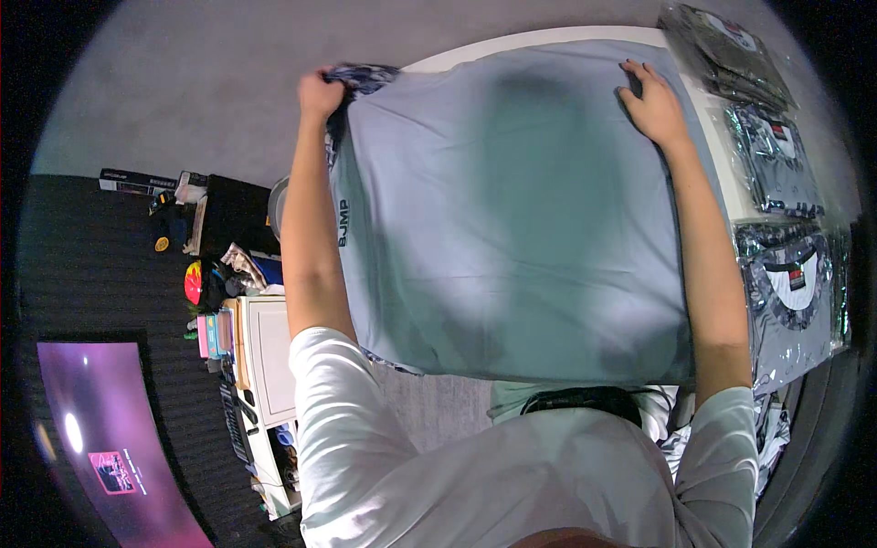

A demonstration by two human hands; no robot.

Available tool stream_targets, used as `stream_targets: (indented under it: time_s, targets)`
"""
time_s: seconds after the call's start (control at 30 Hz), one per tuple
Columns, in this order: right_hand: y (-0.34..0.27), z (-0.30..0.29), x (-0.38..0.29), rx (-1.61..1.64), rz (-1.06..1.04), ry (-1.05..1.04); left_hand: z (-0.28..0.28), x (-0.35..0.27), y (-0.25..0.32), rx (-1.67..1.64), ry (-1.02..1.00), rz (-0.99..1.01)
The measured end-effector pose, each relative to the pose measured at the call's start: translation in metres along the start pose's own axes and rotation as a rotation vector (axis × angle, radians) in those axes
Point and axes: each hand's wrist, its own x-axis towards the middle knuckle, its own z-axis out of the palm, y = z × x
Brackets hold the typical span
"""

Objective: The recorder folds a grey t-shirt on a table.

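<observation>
A large blue-grey garment (425, 205), seemingly a shirt, lies spread over a white table (521, 35). Dark writing runs along its left side, and shadows fall across the cloth. At the far left corner my left hand (322, 94) grips a dark camouflage-patterned part (366, 77) of it, perhaps a sleeve, which reaches past the cloth's edge. My right hand (654, 106) rests on the cloth near the far right corner, fingers apart and nothing held. Much of the table is hidden under the garment.
Folded shirts in clear plastic lie along the right side: a dark one (733, 61), a grey one (781, 164) and a larger grey one (788, 294). Leftward stand a white cabinet (270, 363) with several items and a lit screen (116, 438).
</observation>
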Motion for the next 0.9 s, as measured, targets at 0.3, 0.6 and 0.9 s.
stream_targets:
  time_s: [0.3,0.6,0.9]
  targets:
    - [0.003,0.003,0.001,-0.008,-0.003,0.02,0.043,0.002,0.005,0.341,-0.264,0.034]
    - [-0.006,0.006,0.002,-0.2,-0.017,-0.014,0.112,-0.029,-0.035,0.274,-0.397,-0.101]
    - [0.002,0.002,0.0,-0.438,0.103,-0.079,0.126,0.004,0.008,0.324,-0.294,-0.249]
